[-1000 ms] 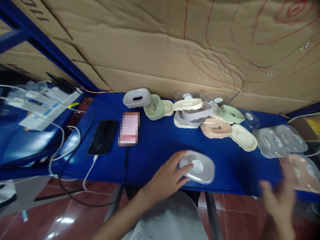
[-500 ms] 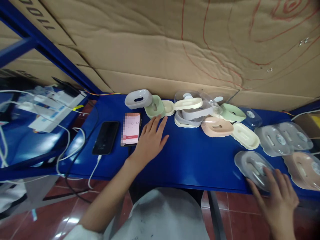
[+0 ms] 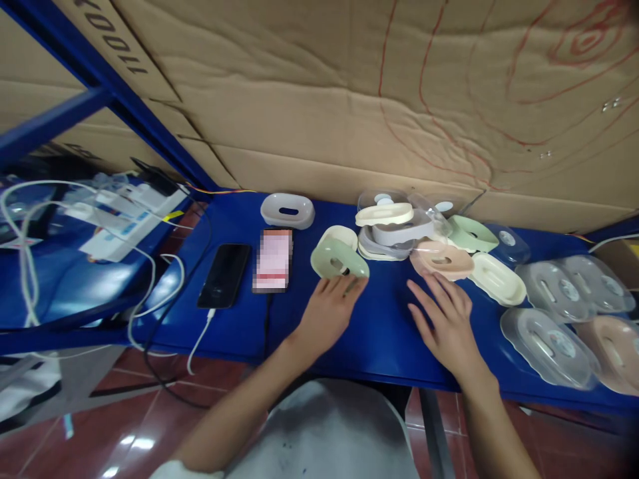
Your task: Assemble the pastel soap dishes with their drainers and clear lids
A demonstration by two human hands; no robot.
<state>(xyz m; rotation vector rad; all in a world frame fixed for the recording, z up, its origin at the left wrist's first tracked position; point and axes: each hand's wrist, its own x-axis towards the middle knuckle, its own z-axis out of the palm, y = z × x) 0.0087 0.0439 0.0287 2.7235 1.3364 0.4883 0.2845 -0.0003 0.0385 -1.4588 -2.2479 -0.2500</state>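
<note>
My left hand [image 3: 332, 306] grips the near edge of a green soap dish [image 3: 332, 258], tilted on the blue table. A cream tray [image 3: 341, 235] shows just behind it. My right hand [image 3: 444, 313] is open, fingers spread, close to a peach soap dish [image 3: 442, 261]; whether a fingertip touches that dish I cannot tell. A cream tray [image 3: 498, 278] lies to the right of the peach dish. Farther right sit closed dishes with clear lids, one a grey soap dish [image 3: 549, 347] near the front edge.
A grey dish [image 3: 288, 211] stands at the back left. Two phones, one dark [image 3: 224, 276] and one with a lit screen [image 3: 273, 259], lie left of my hands. Stacked dishes and lids [image 3: 394, 229] line the cardboard wall [image 3: 299, 100]. Cables and a power strip [image 3: 124, 219] are at far left.
My left hand has taken hold of the green dish and brought it forward and right. My right hand has left the lidded grey dish and moved left. The view has shifted slightly.
</note>
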